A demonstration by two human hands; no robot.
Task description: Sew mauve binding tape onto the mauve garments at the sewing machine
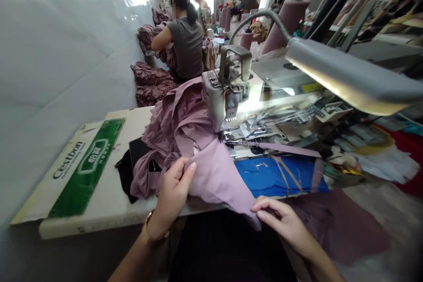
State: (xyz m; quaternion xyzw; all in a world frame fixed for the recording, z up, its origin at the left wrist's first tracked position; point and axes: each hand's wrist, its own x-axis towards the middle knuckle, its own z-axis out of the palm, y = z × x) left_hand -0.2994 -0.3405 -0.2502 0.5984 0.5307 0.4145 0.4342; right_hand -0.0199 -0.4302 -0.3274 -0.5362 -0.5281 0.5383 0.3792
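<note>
A mauve fabric piece [214, 172] hangs off the front of the sewing table, running up under the grey sewing machine [224, 92]. My left hand [173, 194] pinches its upper left edge, thumb on top, with a gold bracelet on the wrist. My right hand [280, 220] pinches the lower corner of the same piece near the table edge. More bunched mauve fabric [172, 128] lies heaped left of the machine head. A narrow mauve strip [287, 150] trails right from the needle area.
A blue cloth [267, 176] covers the table right of the fabric. A green and white cardboard sheet [86, 167] lies at the left. A lit lamp [346, 75] overhangs the machine. Two people sit ahead beside mauve piles [152, 81]. Thread cones [287, 17] stand behind.
</note>
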